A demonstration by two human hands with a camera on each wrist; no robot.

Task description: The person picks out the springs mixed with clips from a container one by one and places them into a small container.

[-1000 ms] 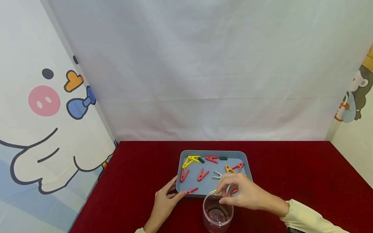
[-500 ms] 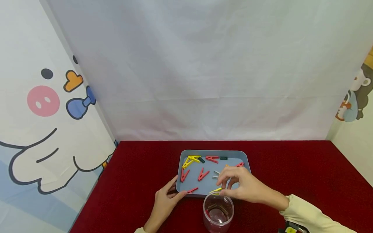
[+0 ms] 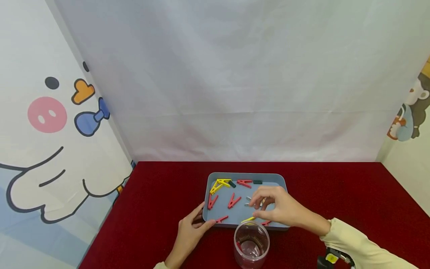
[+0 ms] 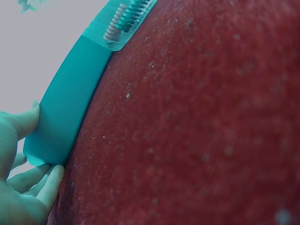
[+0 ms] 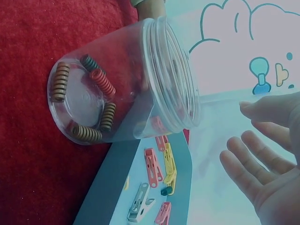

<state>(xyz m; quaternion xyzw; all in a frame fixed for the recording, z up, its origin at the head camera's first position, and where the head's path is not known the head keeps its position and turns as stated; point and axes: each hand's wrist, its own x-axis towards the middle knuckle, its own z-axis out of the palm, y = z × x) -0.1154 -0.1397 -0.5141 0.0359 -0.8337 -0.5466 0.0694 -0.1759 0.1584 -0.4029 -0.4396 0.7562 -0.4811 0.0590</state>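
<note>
Left hand point(image 3: 189, 234) rests, fingers loosely curled; right hand point(image 3: 280, 210) reaches forward (fingers relaxed, apart).

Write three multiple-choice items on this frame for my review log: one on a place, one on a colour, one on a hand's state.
1. Where does the clear jar stand?
A. on the red cloth, just in front of the tray
B. inside the tray
C. on the cloth behind the tray

2. What colour is the tray?
A. white
B. grey-blue
C. black

3. What is the left hand doing?
A. gripping the jar
B. lifted clear of everything
C. touching the tray's near left corner

Answers: 1 A, the head view shows the jar on the cloth at the tray's near edge. 2 B, its floor and rim show grey-blue. 3 C, in the left wrist view the fingertips flank that corner.
</note>
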